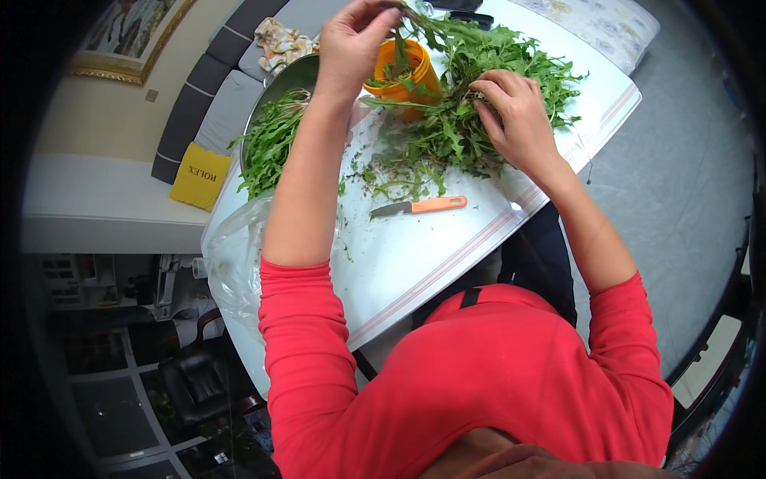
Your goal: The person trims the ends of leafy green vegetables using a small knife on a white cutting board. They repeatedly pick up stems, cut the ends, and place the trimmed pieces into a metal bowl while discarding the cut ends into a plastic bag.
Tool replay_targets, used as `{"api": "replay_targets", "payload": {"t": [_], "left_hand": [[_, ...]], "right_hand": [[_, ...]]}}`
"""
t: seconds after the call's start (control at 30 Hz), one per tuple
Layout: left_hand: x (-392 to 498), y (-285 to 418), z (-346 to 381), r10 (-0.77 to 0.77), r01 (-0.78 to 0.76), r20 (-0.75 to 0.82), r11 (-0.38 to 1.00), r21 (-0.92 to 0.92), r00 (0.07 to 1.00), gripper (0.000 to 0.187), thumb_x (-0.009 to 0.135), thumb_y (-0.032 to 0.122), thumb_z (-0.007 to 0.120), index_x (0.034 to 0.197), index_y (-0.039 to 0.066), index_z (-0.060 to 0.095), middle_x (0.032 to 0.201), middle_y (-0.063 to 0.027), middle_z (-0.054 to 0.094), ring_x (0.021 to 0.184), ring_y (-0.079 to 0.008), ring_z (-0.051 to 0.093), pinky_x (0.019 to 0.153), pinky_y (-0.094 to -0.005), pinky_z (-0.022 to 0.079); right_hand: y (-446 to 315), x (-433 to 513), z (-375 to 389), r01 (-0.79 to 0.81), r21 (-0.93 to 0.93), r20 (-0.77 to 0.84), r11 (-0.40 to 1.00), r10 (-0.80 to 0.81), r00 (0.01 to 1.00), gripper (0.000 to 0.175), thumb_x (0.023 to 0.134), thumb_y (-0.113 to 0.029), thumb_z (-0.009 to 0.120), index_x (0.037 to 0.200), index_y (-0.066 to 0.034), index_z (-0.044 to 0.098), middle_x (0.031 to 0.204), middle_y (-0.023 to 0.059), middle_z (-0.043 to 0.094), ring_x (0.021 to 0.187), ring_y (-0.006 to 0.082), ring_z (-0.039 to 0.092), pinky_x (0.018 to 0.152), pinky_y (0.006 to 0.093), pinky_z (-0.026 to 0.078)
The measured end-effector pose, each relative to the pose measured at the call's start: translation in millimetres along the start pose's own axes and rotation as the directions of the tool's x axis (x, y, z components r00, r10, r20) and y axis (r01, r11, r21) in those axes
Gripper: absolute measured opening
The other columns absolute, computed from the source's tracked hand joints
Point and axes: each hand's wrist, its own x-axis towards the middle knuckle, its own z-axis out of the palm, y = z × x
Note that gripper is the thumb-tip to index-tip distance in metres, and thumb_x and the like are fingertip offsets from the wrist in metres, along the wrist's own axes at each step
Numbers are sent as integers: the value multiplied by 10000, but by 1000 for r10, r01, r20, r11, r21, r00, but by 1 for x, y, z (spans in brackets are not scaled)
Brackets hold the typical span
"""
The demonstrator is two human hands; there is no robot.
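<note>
My left hand (353, 45) is raised at the top of the view and pinches the brown root end of a leafy green plant (431, 30). Its leaves hang beside and over an orange plastic tub (425, 78) with green scraps in it. My right hand (517, 114) rests at the near side of a heap of dandelion-like greens (508, 54), thumb and fingers apart among the stems. A paring knife (440, 205) with an orange handle lies on the white table, blade pointing left. Soil and torn leaves (413, 182) are scattered between the knife and the heap.
Left of my left forearm, a metal basin (256, 111) holds trimmed greens (272, 138) with pale roots. A clear plastic bag (239, 245) lies near the table's left edge. Dark items (471, 20) sit at the far side. The white table (407, 269) has a striped border.
</note>
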Motion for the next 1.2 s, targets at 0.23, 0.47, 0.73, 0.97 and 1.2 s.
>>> {"api": "replay_targets", "payload": {"t": [0.23,0.47,0.73,0.97,1.2], "left_hand": [[28,49,-46,84,-108,-123,973,-203,989,163,993,132,650,1122,33,670,969,-37,706,879,-144,679,803,-278,543],[5,95,-108,172,-224,-159,879,-421,972,189,1015,85,593,1188,24,642,1088,-53,719,977,-138,677,896,-271,530],[-93,92,-146,200,-264,-220,911,-317,955,247,1035,127,526,1217,-15,615,1202,-174,691,1013,-252,676,894,-359,543],[-173,20,-95,-35,-111,-306,889,-445,951,189,1015,61,585,1188,3,635,1150,-146,714,1022,-205,684,939,-353,547],[-200,-2,-57,-72,8,-383,986,-167,921,216,963,-31,648,1177,-6,632,1096,-68,699,983,-121,660,922,-270,532]], "right_hand": [[19,-2,12,-39,-46,88,998,43,995,218,868,-114,707,1071,-33,690,1088,123,658,1059,315,617,963,416,437],[21,-4,14,-68,-30,141,997,71,987,220,883,-120,706,1089,-45,685,1133,114,649,1120,302,601,1027,455,402],[-43,21,3,26,141,-28,990,-22,999,225,883,-45,682,1107,-64,672,1137,93,660,1126,286,601,1023,426,383],[-97,23,30,-62,560,96,826,10,995,201,901,-17,668,1102,-22,669,1077,123,666,1022,307,638,904,386,489],[-131,29,53,-128,701,208,701,-29,978,221,906,-89,724,1100,0,666,959,101,636,806,211,634,690,313,516]]}}
